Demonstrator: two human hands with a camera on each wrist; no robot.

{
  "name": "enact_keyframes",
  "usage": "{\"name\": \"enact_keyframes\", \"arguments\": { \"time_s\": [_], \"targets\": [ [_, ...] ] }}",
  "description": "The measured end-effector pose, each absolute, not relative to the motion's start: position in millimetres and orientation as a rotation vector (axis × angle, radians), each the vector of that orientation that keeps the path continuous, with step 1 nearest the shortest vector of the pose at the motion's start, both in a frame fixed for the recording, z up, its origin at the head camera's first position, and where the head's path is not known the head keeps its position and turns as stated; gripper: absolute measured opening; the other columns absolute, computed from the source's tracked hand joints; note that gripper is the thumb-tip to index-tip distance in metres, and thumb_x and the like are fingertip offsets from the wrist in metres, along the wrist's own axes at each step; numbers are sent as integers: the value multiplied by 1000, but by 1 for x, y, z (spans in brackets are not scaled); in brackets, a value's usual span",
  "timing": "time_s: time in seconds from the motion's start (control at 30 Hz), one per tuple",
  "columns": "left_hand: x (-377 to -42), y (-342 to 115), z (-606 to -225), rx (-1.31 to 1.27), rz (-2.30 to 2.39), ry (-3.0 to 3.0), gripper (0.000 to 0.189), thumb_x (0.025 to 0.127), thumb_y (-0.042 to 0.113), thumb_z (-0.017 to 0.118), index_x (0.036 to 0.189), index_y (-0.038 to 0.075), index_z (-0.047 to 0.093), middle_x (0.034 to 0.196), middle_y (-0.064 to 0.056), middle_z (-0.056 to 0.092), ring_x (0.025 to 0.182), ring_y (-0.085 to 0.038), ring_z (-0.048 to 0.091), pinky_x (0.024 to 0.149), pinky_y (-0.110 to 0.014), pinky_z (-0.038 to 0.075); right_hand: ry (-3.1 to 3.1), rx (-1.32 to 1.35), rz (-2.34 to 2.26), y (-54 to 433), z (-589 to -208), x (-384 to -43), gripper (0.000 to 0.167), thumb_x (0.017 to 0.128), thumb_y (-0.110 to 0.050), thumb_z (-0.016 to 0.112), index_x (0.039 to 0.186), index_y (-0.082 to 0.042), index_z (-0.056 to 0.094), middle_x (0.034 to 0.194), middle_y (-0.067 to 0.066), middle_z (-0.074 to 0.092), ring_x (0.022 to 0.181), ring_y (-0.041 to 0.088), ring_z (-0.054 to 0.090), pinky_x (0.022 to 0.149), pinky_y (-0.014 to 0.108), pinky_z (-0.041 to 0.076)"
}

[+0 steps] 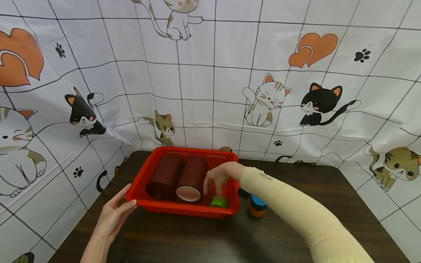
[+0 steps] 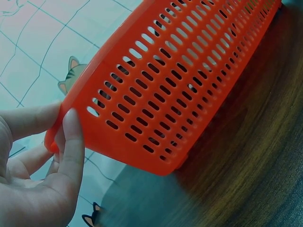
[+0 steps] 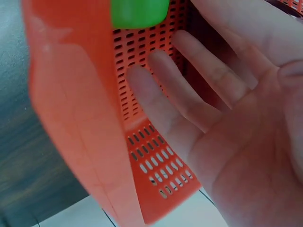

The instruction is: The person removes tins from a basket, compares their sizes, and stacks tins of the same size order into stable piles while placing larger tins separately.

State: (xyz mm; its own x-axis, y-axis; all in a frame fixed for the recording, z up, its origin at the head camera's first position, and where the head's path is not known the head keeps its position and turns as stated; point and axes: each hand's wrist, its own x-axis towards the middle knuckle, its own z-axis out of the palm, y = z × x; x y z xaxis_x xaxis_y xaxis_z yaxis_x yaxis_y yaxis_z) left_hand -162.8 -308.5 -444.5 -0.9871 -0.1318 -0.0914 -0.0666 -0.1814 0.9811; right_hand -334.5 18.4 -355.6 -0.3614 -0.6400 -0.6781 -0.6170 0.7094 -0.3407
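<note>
A red plastic basket (image 1: 184, 209) with slotted sides stands on the table. My left hand (image 1: 112, 213) pinches its near left corner by the rim, thumb on the outside in the left wrist view. Inside the basket lie two dark red cylinders (image 1: 166, 171), one showing a pale round end. A small green object (image 1: 218, 202) sits in the near right corner. Reaching down over the right side, my right hand (image 1: 218, 177) has a fingertip right at the green object. In the right wrist view three of its fingers (image 3: 165, 71) extend loosely, holding nothing.
Right of the basket stands a small container stack (image 1: 257, 205) in blue, black and orange, partly behind the right sleeve (image 1: 289, 204). A black item (image 1: 243, 193) lies beside it. The dark wooden table (image 1: 184, 241) backs onto a cat-patterned sheet (image 1: 204, 84).
</note>
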Motion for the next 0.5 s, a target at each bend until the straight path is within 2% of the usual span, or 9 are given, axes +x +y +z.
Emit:
{"name": "enact_keyframes", "arguments": {
  "time_s": [0.2, 0.5],
  "targets": [
    [-163, -308, -444, 231, -2366, -1985, 75, 96, 7, 62, 159, 12, 20, 127, 7, 41, 104, 3, 61, 86, -14, 55, 1986, -850, -64, 14, -360, -334, 48, 85, -7, 77, 129, -20, 65, 137, 3, 53, 110, 14, 57, 98, 39, 56],
    [-163, -308, -442, 267, -2355, -2013, 76, 96, 9, 63, 159, 14, 20, 133, 6, 36, 104, 4, 60, 86, -14, 55, 1875, -720, -70, 11, -370, -339, 51, 85, -1, 74, 131, -20, 65, 142, -3, 53, 122, 12, 51, 99, 37, 56]
  ]
}}
